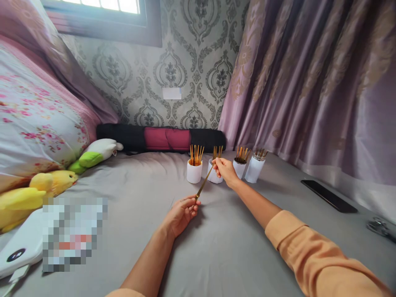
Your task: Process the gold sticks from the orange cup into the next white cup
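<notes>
My left hand [182, 213] rests on the grey sheet [222, 247], fingers curled, pinching the lower end of a thin golden stick [204, 184]. My right hand [225, 170] reaches forward and pinches the stick's upper end, just in front of the second white cup [214, 175]. Several white cups stand in a row, each holding upright golden sticks: one at the left [194, 170], two more at the right [240, 167] [254, 167]. The stick slants between my hands.
A black and maroon rolled bolster [161, 138] lies against the wallpapered wall. Plush toys [93, 156] and a floral pillow [34, 119] sit at the left. A dark phone [328, 195] lies at the right under purple curtains [309, 82]. A white device [21, 247] is at the near left.
</notes>
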